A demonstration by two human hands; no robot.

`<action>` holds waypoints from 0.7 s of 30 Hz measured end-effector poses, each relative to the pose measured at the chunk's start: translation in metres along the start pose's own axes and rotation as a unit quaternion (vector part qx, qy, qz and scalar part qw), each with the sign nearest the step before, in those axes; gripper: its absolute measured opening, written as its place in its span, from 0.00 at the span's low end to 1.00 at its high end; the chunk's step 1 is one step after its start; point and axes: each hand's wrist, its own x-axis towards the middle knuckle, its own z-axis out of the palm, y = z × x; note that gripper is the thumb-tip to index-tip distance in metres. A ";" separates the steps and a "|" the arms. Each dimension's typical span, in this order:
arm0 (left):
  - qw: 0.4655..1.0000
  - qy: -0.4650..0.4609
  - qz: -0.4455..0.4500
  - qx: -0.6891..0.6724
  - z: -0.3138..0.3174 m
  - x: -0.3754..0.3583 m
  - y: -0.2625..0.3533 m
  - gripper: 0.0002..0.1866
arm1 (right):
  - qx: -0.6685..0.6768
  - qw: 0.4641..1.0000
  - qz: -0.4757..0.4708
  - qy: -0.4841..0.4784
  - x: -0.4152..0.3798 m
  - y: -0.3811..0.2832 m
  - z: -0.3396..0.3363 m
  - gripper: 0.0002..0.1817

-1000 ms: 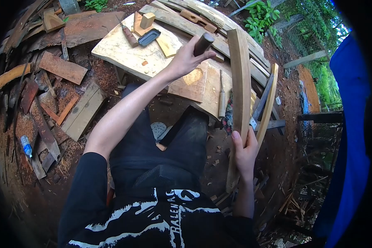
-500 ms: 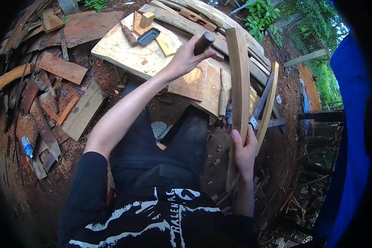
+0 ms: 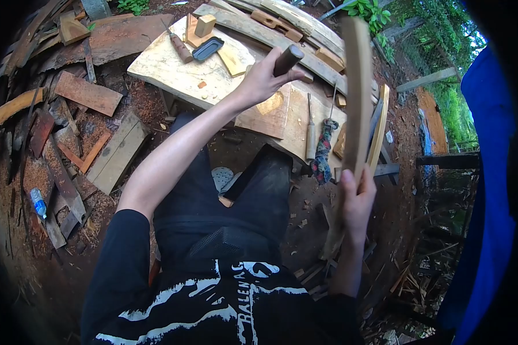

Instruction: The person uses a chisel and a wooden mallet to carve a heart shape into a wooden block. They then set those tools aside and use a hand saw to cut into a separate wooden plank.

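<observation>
On the left, my left hand (image 3: 263,81) is closed round a dark cylindrical handle (image 3: 288,61), held over the work table. Whatever lies at the handle's lower end is hidden by the hand. My right hand (image 3: 358,198) grips a long, slightly curved wooden board (image 3: 358,98) near its lower part; the board stands steeply on the right side and is a little blurred. Just left of the board are a chisel with a pale wooden handle (image 3: 311,141) and a thin tool with a patterned cloth wrapped handle (image 3: 323,152), both on the table's right part.
The pale wooden table (image 3: 161,72) carries a knife-like tool with a brown handle (image 3: 181,49), a dark tray (image 3: 207,49), a small wood block (image 3: 205,26) and a wooden hand plane (image 3: 276,25). Planks and a plastic bottle (image 3: 38,202) lie on the ground at left.
My right hand and the board have moved to the right, uncovering the cloth-wrapped tool. My left hand with the dark handle has barely shifted.
</observation>
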 end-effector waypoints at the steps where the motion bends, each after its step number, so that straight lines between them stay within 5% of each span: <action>1: 1.000 -0.010 -0.012 0.002 0.001 0.001 0.000 0.27 | -0.013 1.000 0.009 0.008 0.005 0.000 -0.009 0.19; 5: 1.000 -0.013 0.008 0.010 0.007 0.004 -0.006 0.28 | 0.035 0.998 -0.007 0.048 0.027 -0.012 -0.011 0.19; 11: 0.999 -0.028 0.038 0.013 0.008 0.002 -0.007 0.28 | -0.187 0.979 0.019 -0.082 0.042 -0.023 -0.009 0.22; 15: 0.998 -0.061 0.012 0.032 0.001 -0.002 -0.002 0.28 | -0.020 0.997 -0.076 0.027 0.039 -0.020 -0.007 0.19; 18: 0.996 -0.076 0.016 0.046 -0.001 -0.002 -0.003 0.28 | -0.181 0.979 -0.014 -0.095 0.037 -0.030 -0.016 0.20; 21: 0.994 -0.105 0.000 0.032 -0.003 -0.003 -0.003 0.28 | -0.150 0.986 0.008 -0.065 0.031 -0.028 -0.021 0.19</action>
